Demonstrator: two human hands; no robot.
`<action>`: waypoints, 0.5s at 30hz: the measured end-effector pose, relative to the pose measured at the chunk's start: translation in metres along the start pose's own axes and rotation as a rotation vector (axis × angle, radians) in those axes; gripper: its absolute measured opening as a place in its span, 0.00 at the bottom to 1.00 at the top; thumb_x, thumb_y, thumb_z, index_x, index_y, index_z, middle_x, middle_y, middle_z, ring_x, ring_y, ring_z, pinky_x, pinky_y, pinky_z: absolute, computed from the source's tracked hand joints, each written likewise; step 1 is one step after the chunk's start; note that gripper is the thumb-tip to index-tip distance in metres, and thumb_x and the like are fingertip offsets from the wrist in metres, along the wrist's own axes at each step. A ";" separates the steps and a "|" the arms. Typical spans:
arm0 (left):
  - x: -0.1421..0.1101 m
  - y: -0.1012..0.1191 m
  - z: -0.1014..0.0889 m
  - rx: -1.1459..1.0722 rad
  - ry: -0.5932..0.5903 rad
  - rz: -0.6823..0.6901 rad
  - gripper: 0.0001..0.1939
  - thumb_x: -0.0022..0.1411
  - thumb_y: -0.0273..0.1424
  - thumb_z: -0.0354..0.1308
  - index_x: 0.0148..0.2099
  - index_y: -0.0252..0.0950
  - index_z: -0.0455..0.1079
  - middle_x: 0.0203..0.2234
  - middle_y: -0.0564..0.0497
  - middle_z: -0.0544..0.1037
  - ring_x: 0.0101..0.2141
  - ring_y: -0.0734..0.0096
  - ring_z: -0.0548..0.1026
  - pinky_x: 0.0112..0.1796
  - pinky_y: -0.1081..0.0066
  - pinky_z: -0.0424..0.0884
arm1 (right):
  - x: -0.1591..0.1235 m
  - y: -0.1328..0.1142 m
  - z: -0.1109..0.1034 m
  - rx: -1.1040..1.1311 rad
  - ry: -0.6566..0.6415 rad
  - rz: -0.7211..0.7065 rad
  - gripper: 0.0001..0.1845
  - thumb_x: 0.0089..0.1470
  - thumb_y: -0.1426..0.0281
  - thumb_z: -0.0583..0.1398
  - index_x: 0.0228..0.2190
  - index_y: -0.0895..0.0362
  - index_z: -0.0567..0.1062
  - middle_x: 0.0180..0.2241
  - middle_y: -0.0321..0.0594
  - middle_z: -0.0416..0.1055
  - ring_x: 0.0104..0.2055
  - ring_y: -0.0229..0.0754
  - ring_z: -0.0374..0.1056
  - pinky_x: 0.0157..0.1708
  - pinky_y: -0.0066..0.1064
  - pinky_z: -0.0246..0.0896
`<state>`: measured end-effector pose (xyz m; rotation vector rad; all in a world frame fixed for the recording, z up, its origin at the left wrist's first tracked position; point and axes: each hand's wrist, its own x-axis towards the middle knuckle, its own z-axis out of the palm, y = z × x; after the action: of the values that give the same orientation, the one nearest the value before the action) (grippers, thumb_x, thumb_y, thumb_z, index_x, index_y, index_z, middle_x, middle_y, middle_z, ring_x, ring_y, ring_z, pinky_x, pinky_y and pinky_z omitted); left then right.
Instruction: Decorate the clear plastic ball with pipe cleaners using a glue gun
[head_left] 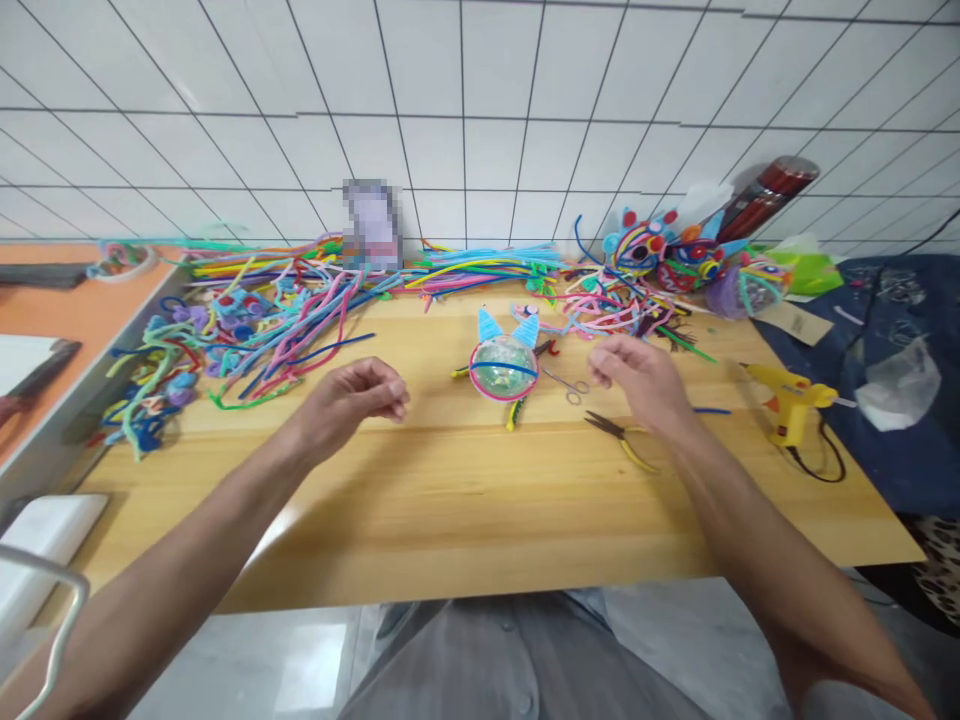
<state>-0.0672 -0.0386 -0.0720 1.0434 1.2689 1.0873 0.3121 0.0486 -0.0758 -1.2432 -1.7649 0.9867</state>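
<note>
A clear plastic ball [503, 368] with two blue pipe-cleaner ears, a pink ring round its edge and a dark blue strip across sits mid-table. To its left hovers my left hand [360, 395], fingers curled in and thumb pressed against them, with nothing showing in them. My right hand [630, 370] is to the ball's right, its fingers also bent together with nothing visible between them. Small scissors [576, 390] lie between the ball and my right hand. Below that hand rest pliers [624, 440] with yellow handles. Neither hand touches the ball.
Loose pipe cleaners [300, 330] are heaped at the left and along the wall. Finished-looking decorated balls [694, 255] stand at the back right. A yellow glue gun [791, 400] with a black cord is near the right edge. A pixelated upright rectangle [373, 225] leans on the tiles.
</note>
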 end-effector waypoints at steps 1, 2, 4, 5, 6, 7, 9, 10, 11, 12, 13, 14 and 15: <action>-0.001 -0.003 0.016 -0.047 -0.048 -0.029 0.22 0.49 0.43 0.81 0.33 0.34 0.77 0.26 0.49 0.83 0.27 0.71 0.81 0.31 0.71 0.79 | -0.007 -0.007 -0.003 0.056 0.023 -0.010 0.13 0.62 0.58 0.63 0.29 0.53 0.75 0.25 0.34 0.74 0.26 0.39 0.68 0.29 0.31 0.65; -0.003 -0.006 0.032 -0.095 -0.104 -0.062 0.21 0.48 0.41 0.81 0.34 0.34 0.77 0.27 0.49 0.84 0.28 0.71 0.82 0.33 0.71 0.79 | -0.014 -0.014 -0.003 0.077 0.013 -0.024 0.13 0.61 0.58 0.64 0.30 0.52 0.75 0.25 0.34 0.74 0.26 0.39 0.69 0.29 0.31 0.66; -0.006 -0.014 0.064 -0.192 -0.219 -0.146 0.21 0.48 0.39 0.82 0.36 0.34 0.78 0.28 0.49 0.84 0.29 0.71 0.83 0.34 0.72 0.79 | -0.032 -0.026 0.007 0.051 -0.067 -0.069 0.11 0.62 0.59 0.65 0.31 0.52 0.77 0.27 0.35 0.76 0.28 0.40 0.71 0.30 0.31 0.67; -0.006 -0.019 0.079 -0.246 -0.269 -0.180 0.22 0.47 0.39 0.82 0.39 0.35 0.79 0.29 0.50 0.85 0.30 0.70 0.83 0.35 0.71 0.80 | -0.041 -0.030 0.015 0.015 -0.110 -0.112 0.10 0.62 0.60 0.64 0.32 0.52 0.77 0.28 0.36 0.77 0.30 0.40 0.72 0.31 0.31 0.68; -0.007 -0.023 0.092 -0.286 -0.323 -0.216 0.24 0.47 0.39 0.82 0.44 0.35 0.80 0.30 0.50 0.86 0.31 0.70 0.84 0.37 0.70 0.80 | -0.049 -0.033 0.025 -0.022 -0.151 -0.169 0.08 0.63 0.62 0.64 0.33 0.52 0.78 0.29 0.36 0.78 0.31 0.40 0.73 0.33 0.32 0.69; -0.008 -0.027 0.103 -0.312 -0.360 -0.238 0.25 0.48 0.39 0.82 0.46 0.35 0.80 0.32 0.49 0.86 0.32 0.69 0.84 0.39 0.69 0.80 | -0.055 -0.035 0.035 -0.057 -0.180 -0.234 0.06 0.64 0.64 0.63 0.34 0.52 0.78 0.30 0.36 0.78 0.32 0.40 0.73 0.34 0.32 0.69; -0.008 -0.033 0.117 -0.322 -0.403 -0.245 0.24 0.50 0.41 0.80 0.46 0.34 0.81 0.33 0.48 0.86 0.34 0.69 0.84 0.42 0.68 0.80 | -0.064 -0.036 0.050 -0.110 -0.192 -0.366 0.05 0.66 0.69 0.61 0.37 0.51 0.78 0.33 0.37 0.79 0.34 0.40 0.74 0.34 0.31 0.69; -0.008 -0.033 0.119 -0.318 -0.403 -0.236 0.24 0.51 0.42 0.80 0.44 0.33 0.81 0.33 0.47 0.86 0.34 0.70 0.84 0.43 0.68 0.80 | -0.067 -0.036 0.054 -0.130 -0.175 -0.424 0.05 0.66 0.71 0.61 0.39 0.51 0.78 0.34 0.37 0.79 0.34 0.40 0.74 0.34 0.32 0.70; -0.006 -0.033 0.119 -0.310 -0.392 -0.222 0.23 0.51 0.43 0.79 0.43 0.33 0.81 0.33 0.48 0.86 0.33 0.70 0.84 0.42 0.68 0.80 | -0.069 -0.035 0.056 -0.149 -0.142 -0.479 0.06 0.66 0.73 0.60 0.41 0.51 0.78 0.34 0.38 0.78 0.35 0.40 0.74 0.34 0.32 0.70; -0.004 -0.031 0.116 -0.301 -0.370 -0.202 0.23 0.52 0.44 0.79 0.41 0.32 0.80 0.32 0.48 0.85 0.32 0.70 0.83 0.41 0.69 0.80 | -0.070 -0.034 0.057 -0.170 -0.101 -0.528 0.08 0.66 0.74 0.60 0.42 0.50 0.78 0.34 0.38 0.78 0.35 0.40 0.74 0.34 0.32 0.70; 0.000 -0.028 0.110 -0.289 -0.339 -0.172 0.23 0.53 0.45 0.78 0.40 0.32 0.79 0.32 0.48 0.85 0.31 0.71 0.82 0.39 0.70 0.80 | -0.070 -0.032 0.055 -0.191 -0.056 -0.569 0.10 0.66 0.76 0.60 0.44 0.50 0.77 0.34 0.38 0.77 0.34 0.41 0.74 0.34 0.33 0.71; 0.005 -0.024 0.102 -0.268 -0.299 -0.125 0.24 0.53 0.47 0.77 0.39 0.32 0.78 0.31 0.49 0.84 0.29 0.73 0.81 0.37 0.71 0.80 | -0.070 -0.031 0.053 -0.212 -0.013 -0.606 0.12 0.65 0.77 0.60 0.44 0.50 0.77 0.34 0.38 0.77 0.34 0.41 0.74 0.34 0.34 0.72; 0.011 -0.018 0.092 -0.236 -0.251 -0.063 0.24 0.55 0.48 0.76 0.38 0.33 0.76 0.31 0.50 0.83 0.28 0.74 0.80 0.34 0.72 0.79 | -0.070 -0.029 0.050 -0.232 0.026 -0.639 0.13 0.65 0.78 0.60 0.45 0.49 0.77 0.34 0.38 0.78 0.34 0.41 0.75 0.35 0.35 0.73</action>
<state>0.0252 -0.0302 -0.0889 0.9214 0.9423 0.9966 0.2737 -0.0339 -0.0813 -0.7229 -2.1010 0.4031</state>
